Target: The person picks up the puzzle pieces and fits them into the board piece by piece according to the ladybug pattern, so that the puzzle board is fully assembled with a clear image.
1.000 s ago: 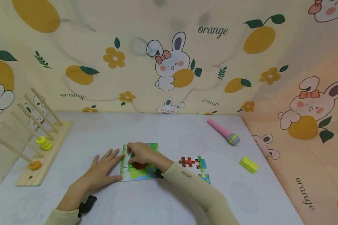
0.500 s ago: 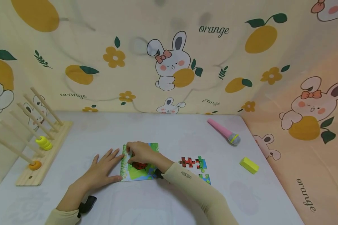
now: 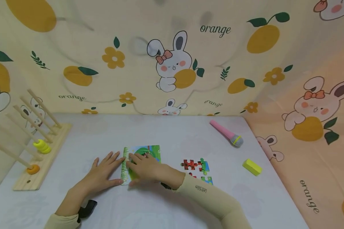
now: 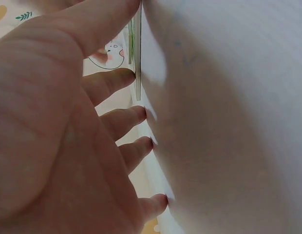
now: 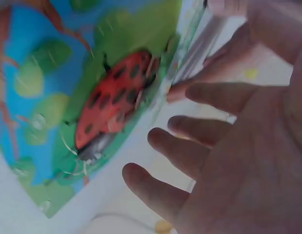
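A puzzle board point(image 3: 156, 150) with a red ladybug picture point(image 5: 114, 97) lies on the table in front of me. My left hand point(image 3: 101, 173) rests on the table with fingers spread, fingertips against the board's left edge; the left wrist view shows them touching the board's thin side point(image 4: 138, 63). Over the board is my right hand point(image 3: 146, 168), palm down, fingers extended and holding nothing. It covers much of the picture in the head view. Just right of the board are several loose jigsaw pieces, among them a red spotted piece point(image 3: 189, 164) and a green-blue piece point(image 3: 207, 180).
A pink toy microphone point(image 3: 226, 133) lies at the back right, with a yellow block point(image 3: 252, 167) nearer. At the left stands a wooden peg rack point(image 3: 50, 149) with yellow beads point(image 3: 42, 146) and an orange bead point(image 3: 32, 169). Patterned cloth point(image 3: 103, 86) encloses the table.
My right hand has gone from bent fingers at the board's upper left to extended fingers, shifting slightly nearer me and uncovering the board's upper part. My left hand stays at the edge.
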`<state>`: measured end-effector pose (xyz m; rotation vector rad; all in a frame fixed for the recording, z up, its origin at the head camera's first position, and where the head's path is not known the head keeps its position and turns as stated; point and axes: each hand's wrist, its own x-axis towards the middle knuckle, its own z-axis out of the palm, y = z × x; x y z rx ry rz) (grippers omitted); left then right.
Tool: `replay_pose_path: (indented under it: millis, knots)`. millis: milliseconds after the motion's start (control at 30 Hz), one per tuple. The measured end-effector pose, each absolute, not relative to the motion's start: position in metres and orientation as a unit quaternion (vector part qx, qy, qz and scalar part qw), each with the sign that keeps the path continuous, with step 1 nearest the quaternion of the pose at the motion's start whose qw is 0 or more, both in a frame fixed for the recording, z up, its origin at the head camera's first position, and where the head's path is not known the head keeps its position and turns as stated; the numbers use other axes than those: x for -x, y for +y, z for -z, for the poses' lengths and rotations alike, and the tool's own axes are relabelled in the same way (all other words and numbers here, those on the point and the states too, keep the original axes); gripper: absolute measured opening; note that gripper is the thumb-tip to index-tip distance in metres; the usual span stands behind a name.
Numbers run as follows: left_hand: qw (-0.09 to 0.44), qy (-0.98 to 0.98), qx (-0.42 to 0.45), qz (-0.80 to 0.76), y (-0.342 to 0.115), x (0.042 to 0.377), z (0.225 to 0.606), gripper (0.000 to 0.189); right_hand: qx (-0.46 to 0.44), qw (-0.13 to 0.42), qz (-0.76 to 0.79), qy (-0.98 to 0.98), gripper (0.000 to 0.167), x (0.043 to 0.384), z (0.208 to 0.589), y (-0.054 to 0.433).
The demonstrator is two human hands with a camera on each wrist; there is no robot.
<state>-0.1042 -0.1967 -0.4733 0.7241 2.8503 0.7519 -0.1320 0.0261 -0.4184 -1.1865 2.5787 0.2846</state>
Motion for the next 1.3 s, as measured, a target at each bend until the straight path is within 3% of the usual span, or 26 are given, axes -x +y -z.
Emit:
replay_pose_path:
  millis: [300,1300]
  knots:
    - [0.032,0.938,-0.243,-0.246,-0.196,0.104,0.473,0.082,0.414,0.182,-0.101,0.886,0.089,0.115,0.429,0.037]
    - [0.059,0.938,-0.238,-0.244,-0.197,0.104,0.473,0.083,0.464,0.188,-0.034,0.865,0.076,0.135,0.427,0.046]
